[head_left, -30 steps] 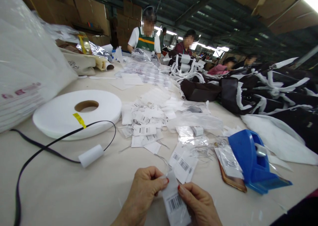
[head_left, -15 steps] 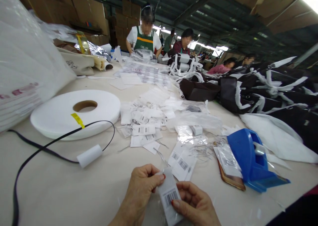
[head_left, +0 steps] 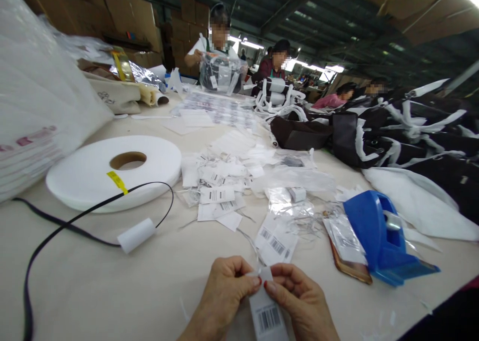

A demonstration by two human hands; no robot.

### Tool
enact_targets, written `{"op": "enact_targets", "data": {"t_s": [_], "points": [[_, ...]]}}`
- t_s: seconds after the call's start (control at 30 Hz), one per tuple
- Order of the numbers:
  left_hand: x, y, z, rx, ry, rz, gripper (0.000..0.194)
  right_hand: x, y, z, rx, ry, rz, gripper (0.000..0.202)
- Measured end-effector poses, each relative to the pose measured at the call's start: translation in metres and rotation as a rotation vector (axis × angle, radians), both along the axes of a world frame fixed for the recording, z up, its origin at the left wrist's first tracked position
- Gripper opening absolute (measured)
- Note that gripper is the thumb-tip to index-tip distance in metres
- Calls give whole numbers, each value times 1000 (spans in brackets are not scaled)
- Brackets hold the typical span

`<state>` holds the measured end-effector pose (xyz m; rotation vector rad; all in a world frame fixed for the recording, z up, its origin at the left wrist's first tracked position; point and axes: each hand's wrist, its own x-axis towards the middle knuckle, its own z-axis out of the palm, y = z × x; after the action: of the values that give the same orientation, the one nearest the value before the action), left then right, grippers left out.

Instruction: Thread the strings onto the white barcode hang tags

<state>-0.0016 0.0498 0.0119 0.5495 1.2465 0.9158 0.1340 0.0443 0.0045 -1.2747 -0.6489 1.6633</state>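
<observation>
Both of my hands are closed on one white hang tag [head_left: 267, 313] with a printed barcode, low in the view. My left hand [head_left: 229, 293] pinches its upper left edge between thumb and fingers. On the upper right edge, my right hand [head_left: 299, 296] grips with the thumb near the left thumb. A thin string runs up from the tag's top. Just beyond my hands lie white barcode cards [head_left: 276, 240], and further back a loose pile of printed white tags [head_left: 217, 195].
A large white roll [head_left: 86, 169] with a black cord lies left. At right stand a blue tape dispenser [head_left: 374, 231] and a brown-edged phone-like object [head_left: 352, 270]. Dark bags with white-wrapped straps [head_left: 348, 136] are heaped behind. A co-worker [head_left: 219, 46] across the table handles a clear-bagged item.
My right hand has moved up the tag to its top edge, beside my left thumb. Both hands and the tag have shifted slightly right. The co-worker has raised a bagged item.
</observation>
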Motion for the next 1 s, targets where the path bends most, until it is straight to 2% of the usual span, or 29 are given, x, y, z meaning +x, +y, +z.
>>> {"op": "enact_targets", "data": {"t_s": [0.17, 0.3, 0.37, 0.5, 0.57, 0.73, 1.0], "points": [[0, -1, 0, 31, 6, 27, 16, -6, 4, 2, 35, -35, -50, 32], [-2, 0, 2, 41, -24, -1, 18, -6, 6, 5, 64, -64, -57, 31], [-4, 0, 6, 28, -39, -45, 17, -5, 4, 8, 70, -79, -49, 31], [-8, -1, 10, -25, -64, -220, 24, -2, -2, 12, 82, -126, -37, 30], [-7, -2, 10, -51, -106, -248, 24, 0, -6, 11, 100, -161, -30, 30], [-6, -2, 8, -37, -200, -78, 14, 4, -14, 3, 124, -225, -5, 31], [-9, 2, 10, -47, -222, -59, 14, 5, -14, 0, 100, -186, -12, 31]]}}
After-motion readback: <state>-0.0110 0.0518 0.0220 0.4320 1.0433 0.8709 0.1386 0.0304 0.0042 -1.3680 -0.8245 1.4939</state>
